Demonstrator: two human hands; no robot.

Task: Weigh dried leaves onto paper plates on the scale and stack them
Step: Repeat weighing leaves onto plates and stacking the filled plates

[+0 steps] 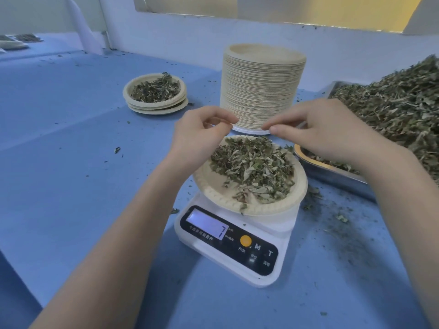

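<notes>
A paper plate (215,194) holding dried leaves (253,166) sits on the white kitchen scale (237,255), whose display reads 7. My left hand (202,135) hovers over the plate's far left rim, fingers curled and thumb close to the fingertips. My right hand (320,130) hovers over the far right rim, thumb and forefinger tips pressed together. No leaf shows between the fingers of either hand. A short stack of filled plates (155,91) stands at the back left.
A tall stack of empty paper plates (261,86) stands just behind the scale. A metal tray (332,175) heaped with loose dried leaves (394,108) fills the right side. Leaf crumbs are scattered on the blue table (71,138). A wall runs along the back.
</notes>
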